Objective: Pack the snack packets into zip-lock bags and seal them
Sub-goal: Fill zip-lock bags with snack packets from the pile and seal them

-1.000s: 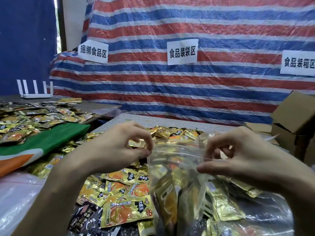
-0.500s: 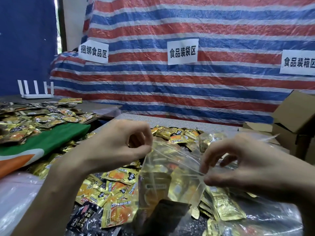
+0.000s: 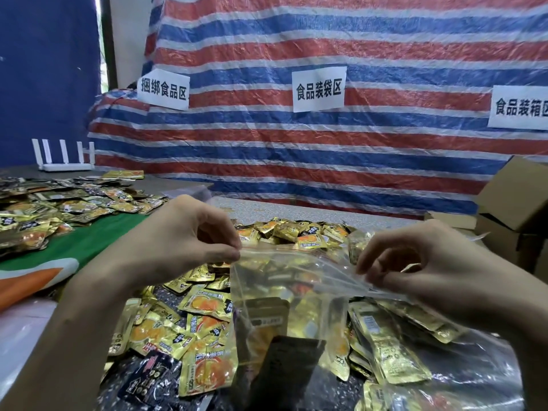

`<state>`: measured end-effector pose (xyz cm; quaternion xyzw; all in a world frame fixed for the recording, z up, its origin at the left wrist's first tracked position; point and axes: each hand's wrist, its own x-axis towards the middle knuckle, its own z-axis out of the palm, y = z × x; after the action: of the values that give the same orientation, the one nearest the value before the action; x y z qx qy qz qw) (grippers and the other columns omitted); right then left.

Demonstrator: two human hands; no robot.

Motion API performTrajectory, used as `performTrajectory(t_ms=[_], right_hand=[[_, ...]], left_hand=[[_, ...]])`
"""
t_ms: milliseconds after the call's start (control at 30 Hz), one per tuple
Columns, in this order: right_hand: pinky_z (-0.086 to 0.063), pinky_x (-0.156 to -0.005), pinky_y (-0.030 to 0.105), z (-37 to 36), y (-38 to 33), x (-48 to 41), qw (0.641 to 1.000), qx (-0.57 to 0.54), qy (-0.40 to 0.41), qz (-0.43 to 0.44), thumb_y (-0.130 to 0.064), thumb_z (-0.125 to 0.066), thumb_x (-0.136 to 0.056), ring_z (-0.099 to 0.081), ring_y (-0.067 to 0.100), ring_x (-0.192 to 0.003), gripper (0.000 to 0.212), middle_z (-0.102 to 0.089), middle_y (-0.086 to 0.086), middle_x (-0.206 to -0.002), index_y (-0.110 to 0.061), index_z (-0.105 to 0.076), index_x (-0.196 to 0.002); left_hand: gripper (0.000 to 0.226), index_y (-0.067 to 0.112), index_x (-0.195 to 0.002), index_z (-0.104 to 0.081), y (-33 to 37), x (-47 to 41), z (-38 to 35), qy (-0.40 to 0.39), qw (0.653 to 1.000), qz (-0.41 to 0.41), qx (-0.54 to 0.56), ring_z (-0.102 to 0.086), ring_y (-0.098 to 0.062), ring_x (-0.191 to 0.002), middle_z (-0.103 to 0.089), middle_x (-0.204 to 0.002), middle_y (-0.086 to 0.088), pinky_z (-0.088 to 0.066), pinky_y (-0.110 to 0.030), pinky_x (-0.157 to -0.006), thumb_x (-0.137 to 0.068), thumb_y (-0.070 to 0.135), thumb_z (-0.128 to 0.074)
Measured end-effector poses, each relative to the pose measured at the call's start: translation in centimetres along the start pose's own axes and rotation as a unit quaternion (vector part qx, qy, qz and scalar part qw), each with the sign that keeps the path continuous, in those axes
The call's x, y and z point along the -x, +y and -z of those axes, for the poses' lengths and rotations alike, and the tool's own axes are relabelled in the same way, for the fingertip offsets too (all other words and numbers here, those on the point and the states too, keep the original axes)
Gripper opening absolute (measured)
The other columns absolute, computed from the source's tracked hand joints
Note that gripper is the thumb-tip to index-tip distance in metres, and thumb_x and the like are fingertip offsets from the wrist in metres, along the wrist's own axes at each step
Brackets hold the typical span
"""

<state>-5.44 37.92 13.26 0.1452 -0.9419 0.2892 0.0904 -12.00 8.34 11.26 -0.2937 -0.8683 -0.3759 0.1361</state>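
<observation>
Between the two pinching hands stretches the mouth of a clear zip-lock bag [image 3: 299, 277], its strip running from the left hand [image 3: 184, 241] across to the right hand [image 3: 430, 271]. The left thumb and forefinger [image 3: 221, 256] are closed narrowly on the bag's left top corner, with the other fingers curled in behind them. The right fingers [image 3: 369, 264] pinch the opposite end of the strip, slightly lower. Whether the strip is pressed closed along its length cannot be told. Below the fingertips the bag hangs down, holding gold snack packets [image 3: 314, 318], and a black packet [image 3: 289, 369] shows near its bottom. Under and around both hands loose packets [image 3: 204, 330], gold with orange print, lie heaped on the table [image 3: 326, 210]. More lie well off past the left knuckles, beside a green cloth [image 3: 77, 247]. Past the right wrist stands a cardboard box [image 3: 516, 200]. Far beyond the fingers hangs a striped tarp [image 3: 296, 149] bearing white paper signs [image 3: 318, 89].
</observation>
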Motion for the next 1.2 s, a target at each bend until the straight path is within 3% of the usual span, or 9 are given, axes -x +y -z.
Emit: performTrajectory(t_ms=[100,267,433,567,667,800,967,1100,1200], right_hand=[[-0.057,-0.072,0.026,-0.1,0.1,-0.1,1.0,-0.009,-0.001,0.008,-0.009,-0.075,-0.085,-0.068,0.006,-0.077,0.021,-0.073,-0.014,-0.082,-0.03,-0.072,-0.085],[-0.057,-0.08,0.026,-0.8,-0.1,-0.5,0.998,0.002,-0.061,0.009,-0.025,-0.081,-0.078,-0.067,0.001,-0.084,0.028,-0.071,-0.014,-0.091,-0.033,-0.069,-0.101],[-0.055,-0.075,0.024,-1.2,-0.1,-0.8,0.998,0.024,-0.047,0.03,-0.028,-0.077,-0.084,-0.067,0.003,-0.076,0.004,-0.074,-0.012,-0.085,-0.026,-0.075,-0.086],[-0.057,-0.076,0.028,-0.9,-0.5,-0.5,0.999,-0.019,-0.025,0.041,-0.027,-0.075,-0.083,-0.069,0.006,-0.075,0.003,-0.075,-0.008,-0.083,-0.023,-0.076,-0.083],[-0.057,-0.07,0.029,-0.2,-0.4,-0.2,0.998,-0.041,0.002,0.058,-0.026,-0.077,-0.079,-0.07,0.011,-0.072,0.006,-0.076,-0.002,-0.079,-0.02,-0.079,-0.079],[-0.054,-0.06,0.021,0.6,-0.3,0.4,0.994,-0.077,0.024,0.068,-0.033,-0.078,-0.07,-0.067,0.008,-0.062,0.011,-0.075,0.001,-0.072,-0.023,-0.078,-0.073],[-0.05,-0.063,0.033,0.9,0.0,0.4,0.994,-0.083,0.058,0.048,-0.018,-0.078,-0.074,-0.063,0.019,-0.064,0.005,-0.071,0.005,-0.071,-0.022,-0.075,-0.072],[-0.044,-0.064,0.033,0.5,-0.1,0.0,0.996,-0.058,0.061,0.016,-0.009,-0.077,-0.074,-0.057,0.009,-0.059,0.014,-0.067,0.006,-0.064,-0.019,-0.072,-0.066],[-0.047,-0.068,0.031,0.5,-0.2,0.1,0.998,-0.033,0.056,0.008,-0.016,-0.077,-0.079,-0.063,0.004,-0.067,0.014,-0.071,-0.003,-0.074,-0.027,-0.073,-0.072]], left_hand=[[0.006,0.021,-0.076,-0.079,-0.3,0.0,0.4,0.012,1.0,0.017,-0.015,-0.069,-0.004,-0.068,-0.075,-0.074,0.009,-0.053,-0.014,-0.062,-0.073,0.019,-0.083],[0.009,0.021,-0.073,-0.078,-0.4,0.0,0.5,-0.001,0.999,0.03,-0.011,-0.07,-0.005,-0.068,-0.075,-0.072,0.009,-0.055,-0.016,-0.064,-0.069,0.028,-0.082],[0.026,0.02,-0.071,-0.078,-0.6,0.3,0.9,-0.022,0.999,0.045,0.006,-0.07,-0.009,-0.066,-0.075,-0.072,0.005,-0.054,-0.017,-0.06,-0.06,0.044,-0.076],[0.023,0.028,-0.075,-0.078,-0.6,0.8,1.4,-0.021,0.999,0.022,0.027,-0.07,-0.012,-0.069,-0.075,-0.074,0.004,-0.056,-0.026,-0.063,-0.06,0.045,-0.074],[0.023,0.028,-0.077,-0.079,-0.5,1.1,1.7,-0.012,0.999,0.0,0.053,-0.071,-0.019,-0.071,-0.076,-0.076,-0.001,-0.056,-0.037,-0.066,-0.061,0.045,-0.075],[0.019,0.023,-0.077,-0.08,-1.0,1.1,1.9,-0.011,0.995,-0.014,0.095,-0.072,-0.022,-0.075,-0.076,-0.079,-0.005,-0.058,-0.031,-0.069,-0.063,0.035,-0.081],[0.027,0.014,-0.076,-0.078,-1.5,1.1,1.8,-0.046,0.987,-0.017,0.15,-0.071,-0.026,-0.075,-0.074,-0.081,-0.012,-0.057,-0.027,-0.064,-0.061,0.035,-0.085],[0.013,0.013,-0.073,-0.076,-1.5,0.7,1.1,-0.087,0.981,-0.019,0.171,-0.068,-0.018,-0.072,-0.072,-0.08,-0.011,-0.052,-0.019,-0.062,-0.065,0.018,-0.084],[0.007,0.014,-0.073,-0.075,-1.0,0.7,0.9,-0.082,0.983,-0.026,0.159,-0.067,-0.017,-0.072,-0.071,-0.079,-0.009,-0.052,-0.02,-0.064,-0.072,0.017,-0.082]])
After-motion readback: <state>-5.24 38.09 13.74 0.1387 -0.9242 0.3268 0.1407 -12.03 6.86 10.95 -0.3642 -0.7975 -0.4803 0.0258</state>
